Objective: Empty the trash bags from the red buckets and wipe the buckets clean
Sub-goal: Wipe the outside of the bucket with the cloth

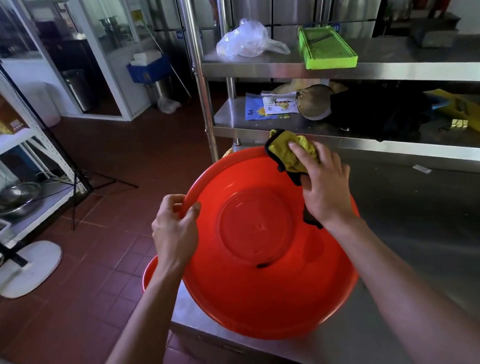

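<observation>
A red bucket (pixel 267 295) is tilted on the corner of the steel table (pixel 447 260), its open inside facing me. My left hand (pixel 174 231) grips its rim at the upper left. My right hand (pixel 324 185) holds a yellow cloth with black edging (pixel 287 152) pressed against the bucket's upper right rim and inner wall. A small dark speck (pixel 264 265) lies on the bucket's bottom. A second red bucket (pixel 149 273) peeks out on the floor, below the first one's left side.
A steel shelf unit behind the table carries a clear plastic bag (pixel 246 39), a green tray (pixel 326 47), papers and a yellow tray (pixel 476 114). A fan's white base (pixel 27 268) and a tripod stand on the red tiled floor at the left.
</observation>
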A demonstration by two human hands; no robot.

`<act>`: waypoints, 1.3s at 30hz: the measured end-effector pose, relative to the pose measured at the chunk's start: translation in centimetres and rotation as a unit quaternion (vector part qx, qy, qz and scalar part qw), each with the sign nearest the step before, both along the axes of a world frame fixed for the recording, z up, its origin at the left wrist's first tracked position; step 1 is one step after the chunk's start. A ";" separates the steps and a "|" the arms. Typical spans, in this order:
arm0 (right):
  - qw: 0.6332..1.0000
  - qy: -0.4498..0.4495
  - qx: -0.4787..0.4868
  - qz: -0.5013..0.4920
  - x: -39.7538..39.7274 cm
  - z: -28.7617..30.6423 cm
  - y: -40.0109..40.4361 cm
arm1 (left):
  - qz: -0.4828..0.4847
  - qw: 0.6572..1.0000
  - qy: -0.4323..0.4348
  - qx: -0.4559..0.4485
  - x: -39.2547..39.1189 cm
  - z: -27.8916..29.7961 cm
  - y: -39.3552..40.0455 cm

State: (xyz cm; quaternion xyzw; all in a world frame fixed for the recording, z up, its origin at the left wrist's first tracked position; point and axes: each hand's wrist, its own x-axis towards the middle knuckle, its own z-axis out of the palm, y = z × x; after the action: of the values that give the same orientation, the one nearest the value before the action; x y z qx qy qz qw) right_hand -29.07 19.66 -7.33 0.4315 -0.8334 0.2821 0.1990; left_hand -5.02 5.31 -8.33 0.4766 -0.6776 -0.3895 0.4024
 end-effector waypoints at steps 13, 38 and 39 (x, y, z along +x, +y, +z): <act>0.996 0.077 0.035 0.024 -0.9 0.8 -0.2 | -0.101 0.981 -0.095 -0.134 -3.4 1.6 1.6; 0.996 -0.042 0.015 -0.082 -1.1 -5.1 4.5 | -0.018 0.980 -0.154 -0.123 -6.9 3.1 -1.1; 0.996 -0.048 0.003 -0.076 -1.0 -5.4 5.0 | -0.015 0.981 -0.151 -0.121 -6.8 3.2 -0.9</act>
State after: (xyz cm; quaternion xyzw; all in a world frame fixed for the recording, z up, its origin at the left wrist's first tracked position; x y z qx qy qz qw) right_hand -30.11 24.63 -12.71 0.3539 -0.8731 0.2841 0.1782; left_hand -11.85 4.43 -5.16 0.4675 -0.7798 -0.2341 0.3443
